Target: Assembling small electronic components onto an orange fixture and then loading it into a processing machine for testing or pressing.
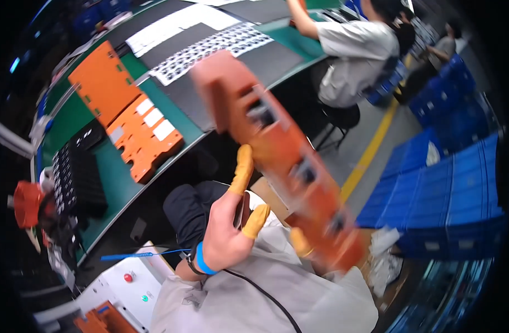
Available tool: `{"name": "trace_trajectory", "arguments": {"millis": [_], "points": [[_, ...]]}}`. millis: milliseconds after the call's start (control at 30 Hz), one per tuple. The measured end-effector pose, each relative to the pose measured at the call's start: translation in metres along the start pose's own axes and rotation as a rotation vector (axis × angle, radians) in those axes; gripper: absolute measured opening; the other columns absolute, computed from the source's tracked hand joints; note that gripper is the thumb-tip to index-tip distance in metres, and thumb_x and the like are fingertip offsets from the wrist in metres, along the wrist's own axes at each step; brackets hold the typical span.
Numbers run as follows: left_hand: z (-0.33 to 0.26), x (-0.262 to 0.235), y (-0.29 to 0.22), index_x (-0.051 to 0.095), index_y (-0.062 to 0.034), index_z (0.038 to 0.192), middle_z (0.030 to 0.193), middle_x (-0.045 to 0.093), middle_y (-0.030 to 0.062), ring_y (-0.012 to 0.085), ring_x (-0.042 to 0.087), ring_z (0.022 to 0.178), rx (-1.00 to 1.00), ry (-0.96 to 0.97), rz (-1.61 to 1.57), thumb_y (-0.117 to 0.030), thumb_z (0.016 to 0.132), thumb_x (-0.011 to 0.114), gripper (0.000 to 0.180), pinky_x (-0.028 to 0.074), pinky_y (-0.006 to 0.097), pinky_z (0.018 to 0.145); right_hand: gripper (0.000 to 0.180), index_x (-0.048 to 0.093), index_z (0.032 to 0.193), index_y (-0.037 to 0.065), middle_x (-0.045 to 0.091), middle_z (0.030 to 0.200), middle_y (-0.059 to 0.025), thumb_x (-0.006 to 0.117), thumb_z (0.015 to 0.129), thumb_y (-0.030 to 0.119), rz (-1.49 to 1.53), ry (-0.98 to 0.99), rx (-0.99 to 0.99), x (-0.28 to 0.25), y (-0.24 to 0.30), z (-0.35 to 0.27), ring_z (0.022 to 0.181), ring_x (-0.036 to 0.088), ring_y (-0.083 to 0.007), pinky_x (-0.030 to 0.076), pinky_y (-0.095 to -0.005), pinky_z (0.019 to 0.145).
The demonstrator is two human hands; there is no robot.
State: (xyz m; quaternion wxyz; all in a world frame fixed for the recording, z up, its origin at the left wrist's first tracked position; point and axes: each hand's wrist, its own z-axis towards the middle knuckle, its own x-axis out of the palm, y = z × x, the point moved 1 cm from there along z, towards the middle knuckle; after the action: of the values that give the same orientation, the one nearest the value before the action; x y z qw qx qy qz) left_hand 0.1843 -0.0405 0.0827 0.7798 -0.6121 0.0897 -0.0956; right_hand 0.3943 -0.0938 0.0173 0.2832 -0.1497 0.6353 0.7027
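Observation:
A long orange plastic fixture (pixel 287 147) with dark slots along its side is tilted up in front of me, smeared by motion. My right hand (pixel 301 242) is mostly hidden behind its lower end; one yellow-covered fingertip shows, gripping the edge. Beside the fixture's near side is my left hand (pixel 226 225), index finger and thumb stretched apart in yellow finger covers. Its index fingertip meets the fixture's edge in the picture; whether they touch I cannot tell. A blue strap (pixel 203 261) circles the left wrist.
On the green bench (pixel 182 108) an opened orange fixture (pixel 140 133) lies near a tray of small parts (pixel 210 50) and a black rack (pixel 79 172). A white control box (pixel 129 286) is at lower left, blue crates (pixel 437 194) at right. A seated co-worker (pixel 354 50) works beyond.

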Motion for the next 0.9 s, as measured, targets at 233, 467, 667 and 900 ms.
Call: {"name": "trace_trajectory", "arguments": {"millis": [233, 467, 667, 900], "points": [[0.001, -0.026, 0.053, 0.058, 0.0028, 0.137, 0.103, 0.067, -0.0007, 0.0004, 0.038, 0.063, -0.288, 0.097, -0.269, -0.01, 0.099, 0.062, 0.041, 0.032, 0.018, 0.057, 0.048, 0.055, 0.131, 0.004, 0.065, 0.118, -0.0061, 0.069, 0.085, 0.004, 1.121, -0.545, 0.678, -0.01, -0.17, 0.014, 0.106, 0.065, -0.0221, 0.054, -0.0372, 0.092], [-0.035, -0.071, 0.109, 0.059, 0.0072, 0.129, 0.063, 0.042, -0.0054, 0.0026, 0.033, 0.051, -0.465, -0.248, -0.448, -0.027, 0.107, 0.05, 0.042, 0.027, 0.019, 0.048, 0.029, 0.069, 0.104, 0.006, 0.072, 0.094, -0.0078, 0.078, 0.078, 0.014, 0.157, -0.486, 0.596, 0.007, -0.363, 0.08, 0.089, 0.069, -0.0247, 0.055, -0.0407, 0.086], [-0.032, -0.071, 0.132, 0.061, 0.0057, 0.129, 0.065, 0.046, -0.0033, 0.0027, 0.034, 0.05, -0.536, -0.54, -0.436, -0.02, 0.107, 0.049, 0.036, 0.029, 0.019, 0.046, 0.058, 0.061, 0.125, 0.013, 0.073, 0.107, -0.0167, 0.083, 0.074, 0.03, -0.629, -0.457, 0.98, 0.048, -0.455, 0.131, 0.104, 0.07, -0.0372, 0.053, -0.0537, 0.093], [-0.029, -0.071, 0.152, 0.061, 0.0048, 0.13, 0.082, 0.058, 0.001, 0.0016, 0.035, 0.051, -0.571, -0.575, -0.32, -0.021, 0.106, 0.052, 0.036, 0.029, 0.018, 0.046, 0.069, 0.045, 0.132, -0.007, 0.053, 0.135, -0.0382, 0.079, 0.078, 0.021, -0.815, -0.073, 0.727, 0.184, -0.446, 0.213, 0.11, 0.066, -0.0471, 0.058, -0.0473, 0.091]]}}
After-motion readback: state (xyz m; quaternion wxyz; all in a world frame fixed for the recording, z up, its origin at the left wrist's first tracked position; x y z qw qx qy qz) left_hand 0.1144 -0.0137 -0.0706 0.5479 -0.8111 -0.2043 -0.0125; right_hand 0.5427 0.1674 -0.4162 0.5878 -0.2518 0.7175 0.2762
